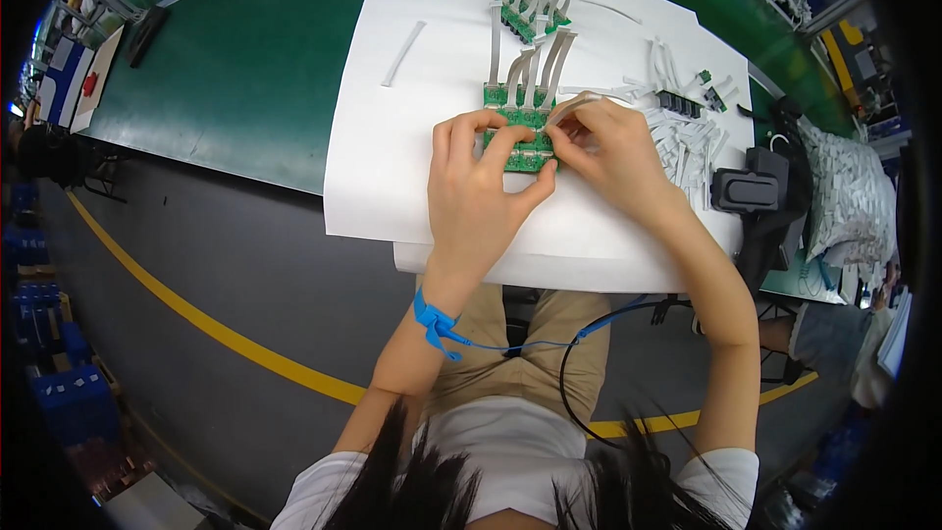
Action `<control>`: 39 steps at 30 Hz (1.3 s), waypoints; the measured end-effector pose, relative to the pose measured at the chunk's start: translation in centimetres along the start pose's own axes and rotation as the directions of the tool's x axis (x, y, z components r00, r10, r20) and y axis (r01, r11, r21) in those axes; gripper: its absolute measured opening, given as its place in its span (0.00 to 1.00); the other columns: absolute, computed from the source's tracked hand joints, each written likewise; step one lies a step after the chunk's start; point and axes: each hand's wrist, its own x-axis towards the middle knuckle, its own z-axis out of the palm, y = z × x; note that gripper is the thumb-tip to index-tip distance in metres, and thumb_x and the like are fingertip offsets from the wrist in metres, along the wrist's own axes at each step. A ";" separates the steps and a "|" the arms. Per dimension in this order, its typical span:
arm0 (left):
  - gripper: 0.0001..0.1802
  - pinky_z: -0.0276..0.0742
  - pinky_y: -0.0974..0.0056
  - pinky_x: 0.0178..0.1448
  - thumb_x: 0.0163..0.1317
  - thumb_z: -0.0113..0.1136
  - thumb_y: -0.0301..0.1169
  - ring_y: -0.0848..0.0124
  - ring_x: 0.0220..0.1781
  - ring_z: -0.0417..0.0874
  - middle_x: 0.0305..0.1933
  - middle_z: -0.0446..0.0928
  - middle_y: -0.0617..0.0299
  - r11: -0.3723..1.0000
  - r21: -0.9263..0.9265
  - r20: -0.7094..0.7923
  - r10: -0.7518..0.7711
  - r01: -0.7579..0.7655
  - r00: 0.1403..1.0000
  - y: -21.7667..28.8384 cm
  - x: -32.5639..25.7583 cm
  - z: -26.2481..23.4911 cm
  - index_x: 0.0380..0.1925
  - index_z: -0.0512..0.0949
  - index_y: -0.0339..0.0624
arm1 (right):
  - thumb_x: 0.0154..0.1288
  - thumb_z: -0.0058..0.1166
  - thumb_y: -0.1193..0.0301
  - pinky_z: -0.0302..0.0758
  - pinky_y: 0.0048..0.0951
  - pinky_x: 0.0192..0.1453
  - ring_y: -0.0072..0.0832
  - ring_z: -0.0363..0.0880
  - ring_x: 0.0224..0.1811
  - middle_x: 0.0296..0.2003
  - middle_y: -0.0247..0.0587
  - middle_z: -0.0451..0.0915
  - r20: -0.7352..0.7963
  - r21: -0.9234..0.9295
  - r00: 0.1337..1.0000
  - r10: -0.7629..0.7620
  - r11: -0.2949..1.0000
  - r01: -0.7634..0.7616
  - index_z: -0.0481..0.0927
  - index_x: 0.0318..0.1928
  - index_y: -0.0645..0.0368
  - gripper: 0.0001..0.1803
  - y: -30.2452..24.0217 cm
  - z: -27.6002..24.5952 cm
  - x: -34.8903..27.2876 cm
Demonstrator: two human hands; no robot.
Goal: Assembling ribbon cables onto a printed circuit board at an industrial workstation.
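A green circuit board panel point(527, 119) lies on the white sheet, with several pale flat ribbon cables point(531, 74) standing up from its far part. My left hand point(473, 175) grips the panel, its fingers bent over the left side and near part and the thumb at the near right corner. At the panel's right edge, my right hand point(616, 149) pinches a flat ribbon cable point(571, 108) between thumb and fingers. Its lower end meets the board close to my left fingertips; whether it sits in a connector cannot be seen.
Beyond is another green board point(535, 18) with upright cables. Loose ribbon cables point(687, 142) are heaped at right, near black connectors point(679, 104) and a black device point(746, 190). One cable point(403, 54) lies at left. A blue wrist strap point(435, 320) with a cord circles my left wrist.
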 end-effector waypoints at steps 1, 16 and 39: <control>0.16 0.76 0.57 0.49 0.45 0.75 0.32 0.58 0.50 0.73 0.45 0.74 0.58 1.000 0.002 -0.002 0.002 -0.002 1.000 0.0 0.0 0.0 0.37 0.83 0.44 | 0.59 0.65 0.74 0.83 0.31 0.37 0.35 0.87 0.31 0.34 0.41 0.83 0.017 -0.033 0.999 -0.044 0.998 0.045 0.81 0.37 0.62 0.07 0.0 -0.2 0.2; 0.17 0.76 0.57 0.49 0.45 0.75 0.31 0.57 0.50 0.73 0.46 0.74 0.58 1.000 0.021 0.008 0.004 -0.004 1.000 -0.2 0.0 -0.1 0.37 0.83 0.43 | 0.48 0.62 0.76 0.78 0.37 0.34 0.40 0.81 0.31 0.29 0.41 0.77 0.320 -0.438 0.914 -0.250 0.816 0.377 0.79 0.33 0.62 0.09 -2.8 -1.6 2.4; 0.17 0.77 0.58 0.46 0.46 0.75 0.31 0.58 0.50 0.73 0.46 0.74 0.59 1.000 0.014 0.013 -0.001 0.001 1.000 0.0 0.0 -0.1 0.37 0.83 0.44 | 0.55 0.65 0.80 0.80 0.32 0.37 0.38 0.84 0.33 0.35 0.43 0.83 0.243 -0.060 0.966 -0.090 0.992 0.107 0.83 0.39 0.64 0.10 -1.1 -2.0 2.0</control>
